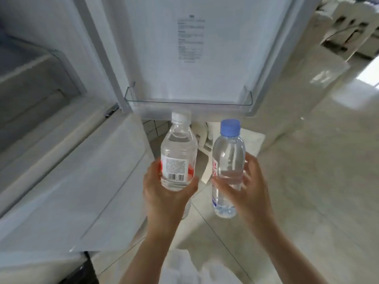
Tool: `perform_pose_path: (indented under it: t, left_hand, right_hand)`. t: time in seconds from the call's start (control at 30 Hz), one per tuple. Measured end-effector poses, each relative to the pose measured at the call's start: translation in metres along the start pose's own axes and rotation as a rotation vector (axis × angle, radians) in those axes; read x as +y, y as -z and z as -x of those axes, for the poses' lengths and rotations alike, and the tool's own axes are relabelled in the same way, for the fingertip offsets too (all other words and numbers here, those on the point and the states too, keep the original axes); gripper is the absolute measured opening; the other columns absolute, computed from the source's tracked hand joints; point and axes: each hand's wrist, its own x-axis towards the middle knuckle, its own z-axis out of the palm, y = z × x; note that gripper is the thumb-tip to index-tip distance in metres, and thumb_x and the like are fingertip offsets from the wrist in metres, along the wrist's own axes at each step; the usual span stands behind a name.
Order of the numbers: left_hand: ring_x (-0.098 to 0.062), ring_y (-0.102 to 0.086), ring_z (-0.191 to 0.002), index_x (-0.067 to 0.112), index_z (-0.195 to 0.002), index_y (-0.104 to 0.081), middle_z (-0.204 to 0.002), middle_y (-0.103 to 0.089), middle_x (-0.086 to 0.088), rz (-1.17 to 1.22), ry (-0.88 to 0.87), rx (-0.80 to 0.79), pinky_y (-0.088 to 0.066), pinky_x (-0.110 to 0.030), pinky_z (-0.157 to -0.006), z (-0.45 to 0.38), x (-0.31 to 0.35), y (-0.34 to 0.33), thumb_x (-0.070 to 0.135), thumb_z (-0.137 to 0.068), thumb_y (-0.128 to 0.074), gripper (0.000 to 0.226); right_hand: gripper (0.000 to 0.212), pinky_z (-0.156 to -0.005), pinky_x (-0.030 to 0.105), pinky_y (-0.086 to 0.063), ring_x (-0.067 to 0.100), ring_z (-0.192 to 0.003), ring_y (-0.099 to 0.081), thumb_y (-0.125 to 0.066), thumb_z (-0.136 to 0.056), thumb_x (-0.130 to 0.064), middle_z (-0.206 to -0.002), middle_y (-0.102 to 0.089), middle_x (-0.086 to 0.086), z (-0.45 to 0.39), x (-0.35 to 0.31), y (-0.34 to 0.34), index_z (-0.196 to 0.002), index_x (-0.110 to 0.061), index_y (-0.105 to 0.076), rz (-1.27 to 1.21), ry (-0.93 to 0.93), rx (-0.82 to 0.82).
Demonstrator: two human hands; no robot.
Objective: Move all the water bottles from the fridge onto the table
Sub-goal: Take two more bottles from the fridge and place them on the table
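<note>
A clear water bottle with a white cap and a red-and-white label (178, 152) stands upright in my left hand (164, 193), whose fingers curl round its lower part. Beside it, to the right, a taller clear bottle with a blue cap (228, 158) is held upright by my right hand (249, 185), fingers wrapped round its middle. Both bottles are in the air just below the open fridge door (196, 48). The door's clear shelf (188, 99) above them holds nothing that I can see.
The fridge body (37, 83) with its open compartment fills the left side. A lower white door panel (82, 181) juts out at left. A pale tiled floor (307, 160) spreads right. White chair-like furniture (348, 31) stands at the top right.
</note>
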Motion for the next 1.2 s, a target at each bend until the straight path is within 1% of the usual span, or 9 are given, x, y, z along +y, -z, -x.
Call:
perform_pose_path:
  t: [0.17,0.3,0.5,0.6,0.67,0.73,0.93,1.07,1.2]
  left_hand:
    - [-0.020,-0.068,-0.084,0.032,-0.099,-0.055,-0.090,-0.068,0.007,-0.018,0.041,-0.126,-0.058,-0.047,-0.072,0.053,0.019,-0.092,0.050,-0.047,-0.081,0.061]
    - [-0.015,-0.068,-0.077,0.038,-0.090,-0.054,-0.085,-0.067,0.008,-0.035,0.069,-0.219,-0.057,-0.035,-0.069,0.096,0.038,-0.174,0.024,-0.056,-0.090,0.052]
    - [-0.018,-0.068,-0.083,0.024,-0.110,-0.057,-0.093,-0.067,0.003,-0.041,0.057,-0.358,-0.056,-0.034,-0.073,0.139,0.056,-0.261,0.019,-0.058,-0.091,0.063]
    - [-0.007,-0.065,-0.079,0.019,-0.113,-0.057,-0.094,-0.067,0.003,-0.064,0.027,-0.400,-0.051,-0.016,-0.068,0.145,0.068,-0.297,0.017,-0.057,-0.091,0.065]
    - [-0.003,-0.064,-0.079,0.019,-0.113,-0.057,-0.093,-0.066,0.006,-0.077,0.027,-0.425,-0.049,-0.011,-0.064,0.143,0.075,-0.323,0.017,-0.057,-0.090,0.065]
    - [-0.005,-0.066,-0.080,0.022,-0.111,-0.057,-0.093,-0.066,0.007,-0.093,0.030,-0.443,-0.051,-0.013,-0.066,0.136,0.080,-0.347,0.018,-0.057,-0.091,0.064]
    - [-0.014,-0.067,-0.086,0.025,-0.115,-0.055,-0.096,-0.067,0.006,-0.095,0.018,-0.469,-0.058,-0.041,-0.077,0.091,0.092,-0.431,0.026,-0.054,-0.091,0.071]
    - [-0.017,-0.068,-0.089,0.032,-0.111,-0.053,-0.097,-0.067,0.008,-0.072,0.026,-0.445,-0.056,-0.048,-0.082,0.045,0.109,-0.482,0.046,-0.046,-0.082,0.072]
    - [-0.025,-0.066,-0.097,0.036,-0.112,-0.052,-0.101,-0.066,0.008,-0.053,0.023,-0.407,-0.055,-0.050,-0.084,0.006,0.126,-0.519,0.046,-0.046,-0.080,0.073]
  right_hand:
    - [0.080,-0.086,0.044,-0.056,0.017,-0.096,-0.069,-0.079,-0.047,-0.057,-0.112,-0.067,-0.005,0.013,0.045,0.108,-0.118,-0.039,-0.046,0.017,-0.120,0.082]
    - [0.078,-0.084,0.043,-0.056,0.015,-0.093,-0.069,-0.076,-0.044,-0.059,-0.110,-0.068,-0.005,0.015,0.082,0.199,-0.113,-0.044,-0.044,0.055,-0.198,0.176]
    - [0.079,-0.080,0.048,-0.057,0.017,-0.089,-0.070,-0.078,-0.048,-0.058,-0.103,-0.067,-0.006,0.011,0.123,0.295,-0.117,-0.039,-0.046,0.045,-0.317,0.233]
    - [0.076,-0.079,0.049,-0.057,0.018,-0.086,-0.071,-0.082,-0.049,-0.052,-0.102,-0.069,-0.003,0.000,0.140,0.328,-0.116,-0.038,-0.050,0.008,-0.349,0.275]
    - [0.074,-0.079,0.049,-0.058,0.017,-0.084,-0.072,-0.082,-0.050,-0.050,-0.103,-0.069,-0.003,-0.012,0.150,0.347,-0.116,-0.039,-0.050,-0.001,-0.371,0.286]
    - [0.073,-0.079,0.049,-0.058,0.015,-0.081,-0.072,-0.082,-0.052,-0.048,-0.101,-0.070,-0.001,-0.027,0.157,0.362,-0.116,-0.039,-0.050,-0.009,-0.382,0.305]
    - [0.073,-0.081,0.049,-0.057,0.018,-0.084,-0.072,-0.082,-0.050,-0.050,-0.100,-0.070,0.000,-0.104,0.180,0.400,-0.114,-0.042,-0.049,-0.012,-0.382,0.365]
    - [0.076,-0.081,0.050,-0.057,0.019,-0.086,-0.072,-0.081,-0.048,-0.054,-0.103,-0.068,0.000,-0.176,0.177,0.420,-0.115,-0.041,-0.047,0.024,-0.350,0.346]
    - [0.078,-0.082,0.050,-0.056,0.021,-0.089,-0.071,-0.081,-0.048,-0.054,-0.106,-0.068,-0.002,-0.234,0.175,0.436,-0.116,-0.039,-0.047,0.034,-0.310,0.341]
